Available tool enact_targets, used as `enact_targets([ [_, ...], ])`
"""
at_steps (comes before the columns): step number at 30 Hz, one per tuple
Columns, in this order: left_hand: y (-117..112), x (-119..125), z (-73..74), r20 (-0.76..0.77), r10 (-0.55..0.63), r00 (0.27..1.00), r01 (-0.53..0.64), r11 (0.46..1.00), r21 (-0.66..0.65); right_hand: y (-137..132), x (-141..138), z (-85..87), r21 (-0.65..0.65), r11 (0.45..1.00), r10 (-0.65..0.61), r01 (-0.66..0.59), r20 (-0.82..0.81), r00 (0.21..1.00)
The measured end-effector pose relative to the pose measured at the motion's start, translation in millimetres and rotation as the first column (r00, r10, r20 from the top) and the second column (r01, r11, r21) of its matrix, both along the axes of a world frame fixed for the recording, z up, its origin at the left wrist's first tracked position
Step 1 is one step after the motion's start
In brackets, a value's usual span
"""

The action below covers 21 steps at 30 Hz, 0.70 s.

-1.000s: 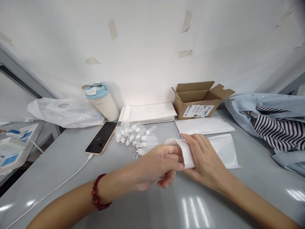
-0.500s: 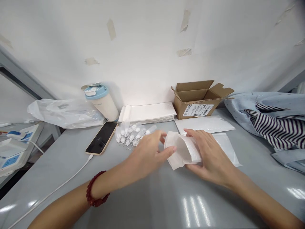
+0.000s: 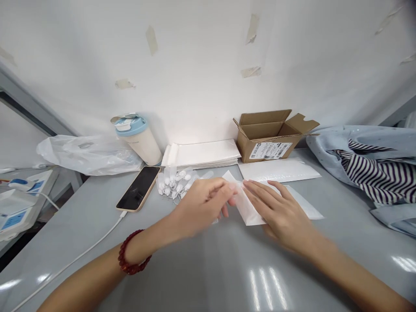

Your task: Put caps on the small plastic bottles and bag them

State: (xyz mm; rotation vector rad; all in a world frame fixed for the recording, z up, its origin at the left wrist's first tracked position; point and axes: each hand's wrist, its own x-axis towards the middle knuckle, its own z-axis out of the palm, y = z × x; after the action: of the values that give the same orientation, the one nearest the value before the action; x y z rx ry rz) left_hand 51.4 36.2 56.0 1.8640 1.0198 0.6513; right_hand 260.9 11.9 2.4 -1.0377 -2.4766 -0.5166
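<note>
My right hand (image 3: 281, 212) holds a small white padded envelope (image 3: 244, 203) just above the grey table (image 3: 201, 268), fingers stretched along its upper face and thumb beneath. My left hand (image 3: 202, 203), with a red bead bracelet (image 3: 131, 259) on the wrist, has its fingers curled and pinched at the envelope's left edge. Just behind the left hand lies a pile of several small clear bottles with white caps (image 3: 177, 180). Whether the left fingers also hold a bottle I cannot make out.
A dark phone (image 3: 139, 187) on a white cable lies at the left, a blue-lidded cup (image 3: 139, 138) behind it. A stack of white envelopes (image 3: 203, 154), an open cardboard box (image 3: 271, 134), two flat envelopes (image 3: 279, 171), a plastic bag (image 3: 89, 152) and striped cloth (image 3: 373, 169) ring the area.
The envelope, held open and bulging half a second ago, now lies flatter under my right fingers. My left hand has closed onto its left edge.
</note>
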Motion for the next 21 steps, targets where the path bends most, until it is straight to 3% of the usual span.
enact_targets([
  [2, -2, 0, -3.6, -0.072, -0.072, 0.995, 0.091, 0.945, 0.313, 0, 0, 1.9, -0.004, 1.000, 0.000, 0.000, -0.019, 1.000],
  [5, -2, 2, -12.9, -0.258, -0.125, 0.958, 0.264, 0.731, 0.629, 1, 0, 4.0, 0.054, 0.998, 0.038, -0.033, -0.092, 0.995],
  [9, 0, 4, -26.9, -0.488, 0.051, 0.872, 0.435, 0.377, 0.818, 0, -1, 6.4, 0.168, 0.983, 0.100, -0.069, -0.183, 0.978],
  [10, 0, 4, -29.7, -0.496, 0.092, 0.864, 0.447, 0.314, 0.838, -1, -1, 7.3, 0.187, 0.980, 0.104, -0.068, -0.191, 0.976],
  [11, 0, 5, -31.7, -0.486, 0.119, 0.866, 0.440, 0.285, 0.852, -1, -1, 8.4, 0.205, 0.977, 0.103, -0.062, -0.196, 0.975],
  [12, 1, 6, -32.7, -0.464, 0.128, 0.876, 0.414, 0.291, 0.862, -2, 0, 9.6, 0.224, 0.974, 0.091, -0.045, -0.201, 0.975],
  [13, 2, 7, -32.5, -0.434, 0.123, 0.892, 0.375, 0.333, 0.865, -2, 1, 10.9, 0.249, 0.968, 0.069, -0.015, -0.211, 0.975],
  [14, 3, 8, -31.0, -0.390, 0.116, 0.913, 0.315, 0.405, 0.858, -2, 2, 12.3, 0.282, 0.959, 0.036, 0.030, -0.228, 0.973],
  [16, 10, 13, -24.2, -0.288, 0.103, 0.952, 0.164, 0.625, 0.764, 0, 5, 14.6, 0.367, 0.919, -0.037, 0.144, -0.282, 0.959],
  [18, 22, 22, -14.9, -0.206, 0.096, 0.974, 0.023, 0.860, 0.510, 4, 10, 15.9, 0.443, 0.863, -0.094, 0.244, -0.334, 0.938],
  [19, 29, 28, -10.5, -0.165, 0.069, 0.984, -0.012, 0.946, 0.324, 7, 13, 16.0, 0.463, 0.841, -0.117, 0.280, -0.350, 0.930],
  [20, 36, 34, -7.1, -0.107, 0.035, 0.994, -0.022, 0.992, 0.123, 10, 17, 15.7, 0.463, 0.830, -0.148, 0.311, -0.355, 0.923],
  [21, 44, 41, -5.0, -0.053, 0.035, 0.998, -0.040, 0.996, -0.085, 13, 20, 15.1, 0.444, 0.830, -0.186, 0.336, -0.347, 0.919],
])
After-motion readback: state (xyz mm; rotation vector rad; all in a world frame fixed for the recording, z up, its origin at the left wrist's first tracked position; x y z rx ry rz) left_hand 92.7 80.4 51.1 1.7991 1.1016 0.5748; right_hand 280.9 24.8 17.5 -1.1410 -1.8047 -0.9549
